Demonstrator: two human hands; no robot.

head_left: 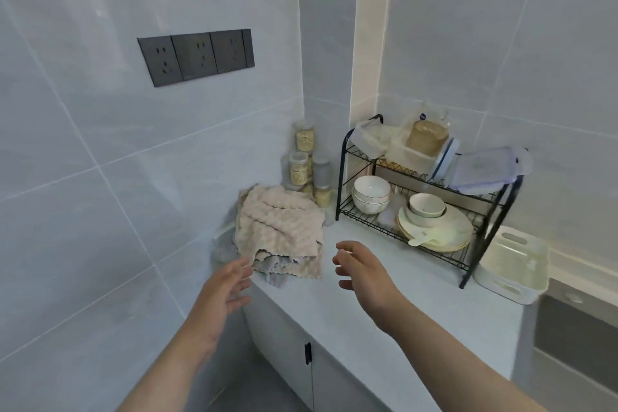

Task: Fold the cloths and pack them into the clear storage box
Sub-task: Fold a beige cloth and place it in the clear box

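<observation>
As both arms stretch toward the corner of a pale counter (334,294), a person stands poised to begin the folding job: the left hand (227,288) and the right hand (359,266) hang apart, fingers loosely spread, holding nothing. Just beyond the left hand's fingertips lies the heap of cloths (279,231), a beige waffle-textured one on top and grey ones bunched beneath, draped partly over the counter edge against the tiled wall. None looks folded yet, so the work appears to be at its very start. Next, by the look of it, comes taking hold of the top cloth and lifting it free of the heap.

To the right of the right hand stands a black wire dish rack (431,204) carrying bowls, plates and clear lidded containers; which of these is the storage box cannot be told. Farther right sits a white handled bin (511,264). Behind the heap, small jars (306,160) are stacked. A blue mark on a bag atop the rack is too small to read; no other writing is legible.
</observation>
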